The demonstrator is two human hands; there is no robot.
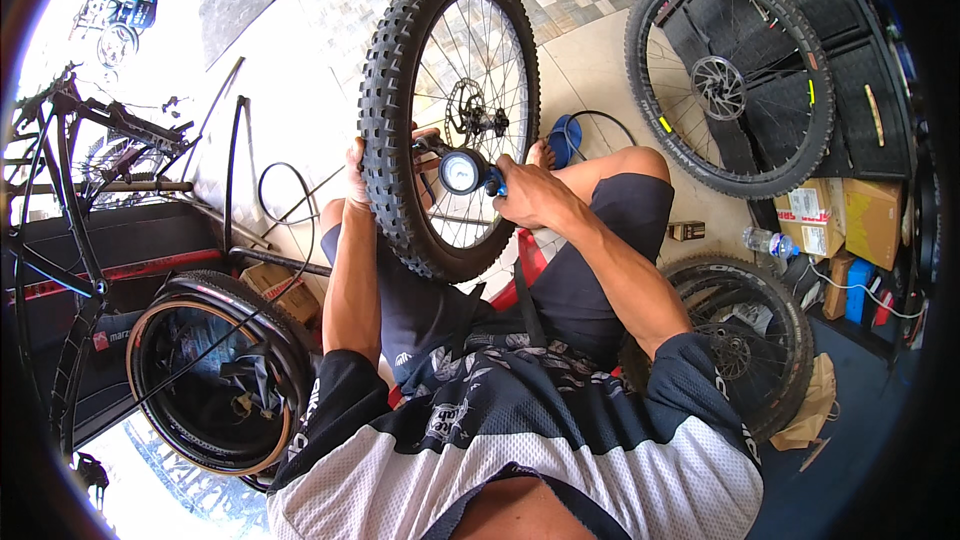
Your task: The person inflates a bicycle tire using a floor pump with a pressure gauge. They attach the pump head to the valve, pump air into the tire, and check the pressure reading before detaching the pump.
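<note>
A bicycle wheel with a chunky black knobby tire stands upright between my knees, its disc rotor showing through the spokes. My left hand is wrapped around the tire's left side; fingers show inside the rim, by the black fitting at the gauge. A round, white-faced pressure gauge sits at the inner edge of the rim. Closed around the gauge's blue and black end is my right hand, fingertips partly hidden. Whether the gauge is joined to the valve cannot be seen clearly.
Another wheel leans on dark cabinets at right, above cardboard boxes and a plastic bottle. More wheels lie at lower left, beside a bike frame. A black hose curls over the floor; a blue sandal is nearby.
</note>
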